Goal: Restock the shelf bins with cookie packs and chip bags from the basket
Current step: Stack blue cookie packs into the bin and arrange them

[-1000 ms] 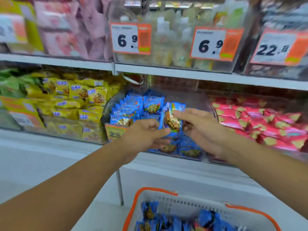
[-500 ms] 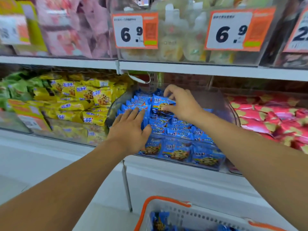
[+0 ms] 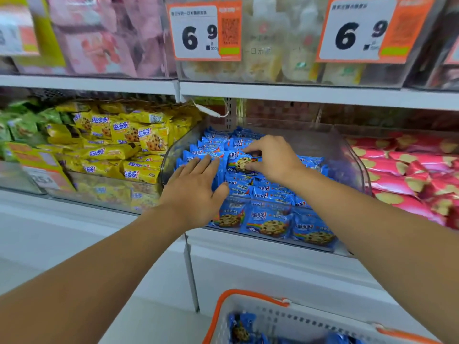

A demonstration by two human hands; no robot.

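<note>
1. Your right hand [image 3: 270, 158] has its grip on one blue cookie pack [image 3: 240, 163], fingers curled over the top edge and thumb under it, right on top of the pile in the clear bin [image 3: 352, 155].
2. Your left hand [image 3: 196, 189] has no grip at all, just flat, fingers straight, pressing the upright row of blue packs [image 3: 211, 150] just left of that pack.
3. Yellow packs [image 3: 129, 145] fill the bin to the left, pink bags [image 3: 407, 175] the one on the right.
4. The basket [image 3: 273, 316] sits below you with more blue packs in it.
</note>
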